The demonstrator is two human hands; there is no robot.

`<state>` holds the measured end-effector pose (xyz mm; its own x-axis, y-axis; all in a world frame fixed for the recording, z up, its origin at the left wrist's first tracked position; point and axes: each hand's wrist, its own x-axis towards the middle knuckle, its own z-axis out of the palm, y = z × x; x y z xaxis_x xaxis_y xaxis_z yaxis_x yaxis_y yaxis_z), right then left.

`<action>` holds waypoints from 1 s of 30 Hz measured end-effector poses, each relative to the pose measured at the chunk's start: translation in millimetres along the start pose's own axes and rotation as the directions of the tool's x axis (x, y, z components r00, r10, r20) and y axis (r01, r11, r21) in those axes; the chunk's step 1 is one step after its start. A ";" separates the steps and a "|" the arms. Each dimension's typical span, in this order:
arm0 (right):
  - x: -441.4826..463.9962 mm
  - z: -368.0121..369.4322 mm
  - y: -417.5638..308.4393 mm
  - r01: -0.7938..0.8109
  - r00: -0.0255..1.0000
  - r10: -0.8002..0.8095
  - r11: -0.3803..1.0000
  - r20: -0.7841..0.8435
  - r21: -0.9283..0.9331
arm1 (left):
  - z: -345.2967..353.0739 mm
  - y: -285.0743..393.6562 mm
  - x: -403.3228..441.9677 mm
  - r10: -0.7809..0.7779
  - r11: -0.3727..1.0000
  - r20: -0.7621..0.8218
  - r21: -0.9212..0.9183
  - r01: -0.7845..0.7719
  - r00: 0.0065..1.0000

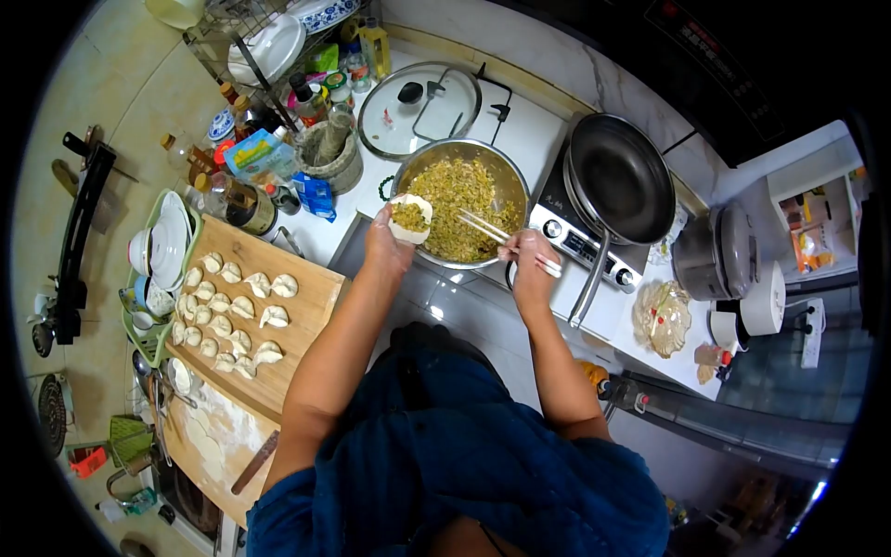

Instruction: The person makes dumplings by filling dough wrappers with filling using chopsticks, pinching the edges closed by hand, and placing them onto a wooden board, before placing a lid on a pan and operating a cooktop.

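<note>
My left hand (pixel 383 243) holds a round dumpling wrapper (pixel 419 234) with a mound of yellow-green filling (pixel 408 217) on it, beside the rim of a steel bowl (pixel 520 176). In my right hand (pixel 531 262) is a pair of chopsticks (pixel 484 226), closed in my fingers and pointing left, their tips over the chopped filling (pixel 455 190) in the bowl. Several folded dumplings (pixel 220 303) sit in rows on a wooden board (pixel 306 320) at the left. Flat wrappers (pixel 206 444) lie on a floured board (pixel 243 418) below it.
A frying pan (pixel 622 176) rests on the cooktop (pixel 557 209) right of the bowl, its handle reaching toward me. Behind the bowl lies a glass lid (pixel 390 121). Bottles (pixel 237 200) and a stone mortar (pixel 329 167) crowd the left counter; a rolling pin (pixel 255 461) lies on the floured board.
</note>
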<state>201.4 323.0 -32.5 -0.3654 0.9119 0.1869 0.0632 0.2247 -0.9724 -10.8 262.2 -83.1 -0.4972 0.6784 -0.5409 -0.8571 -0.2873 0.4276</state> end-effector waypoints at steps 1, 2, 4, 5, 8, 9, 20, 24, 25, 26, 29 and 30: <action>-3.6 3.2 -5.1 -0.045 0.998 0.050 0.989 -0.028 0.141 | -2.3 -0.4 0.2 0.008 1.000 0.010 -0.005 -0.008 1.000; -6.5 4.7 -11.8 -0.086 0.993 0.104 0.956 -0.050 0.281 | -3.5 -0.7 0.8 0.015 1.000 0.020 -0.009 -0.014 1.000; -10.5 8.9 -19.5 -0.135 0.983 0.177 0.870 -0.045 0.475 | -5.3 -2.6 3.9 0.022 1.000 0.029 -0.008 -0.022 0.999; -11.5 11.6 -16.3 -0.172 0.979 0.205 0.864 -0.018 0.473 | -5.1 -3.8 5.5 0.024 1.000 0.029 -0.003 -0.024 0.999; -13.6 15.8 0.4 -0.264 0.960 0.277 0.850 0.040 0.455 | -4.4 -6.7 8.1 0.030 1.000 0.035 -0.004 -0.030 0.999; -14.2 14.7 -0.2 -0.247 0.965 0.260 0.879 0.023 0.408 | -2.8 -5.4 7.2 0.036 0.999 0.037 -0.007 -0.035 0.999; -18.9 3.5 -9.5 -0.030 0.999 0.026 0.973 0.021 0.228 | 3.4 4.9 4.1 0.029 0.999 -0.017 -0.035 -0.030 0.999; -20.5 6.5 -13.2 0.003 1.000 -0.001 0.972 -0.008 0.236 | 2.9 2.2 6.0 0.019 0.998 -0.024 -0.067 -0.021 1.000; -20.1 6.2 -10.7 0.029 1.000 -0.027 0.975 -0.011 0.220 | 3.0 2.5 5.3 0.018 0.998 -0.012 -0.066 -0.019 1.000; -19.8 5.8 -8.1 0.054 0.999 -0.053 0.977 -0.013 0.205 | 2.9 2.7 4.2 0.017 0.998 -0.001 -0.066 -0.017 1.000; -19.3 3.7 -1.8 0.054 0.998 -0.056 0.988 0.008 0.142 | 3.0 3.0 2.9 0.027 0.998 0.003 -0.059 -0.027 1.000; -19.1 4.7 2.3 0.005 1.000 -0.007 0.992 0.013 0.125 | 2.0 2.4 3.4 0.032 0.998 -0.001 -0.056 -0.032 0.999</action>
<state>204.2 304.5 -38.9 -0.3780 0.9057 0.1918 -0.0555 0.1846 -0.9812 -14.3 265.1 -82.5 -0.5245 0.6683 -0.5274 -0.8469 -0.3464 0.4034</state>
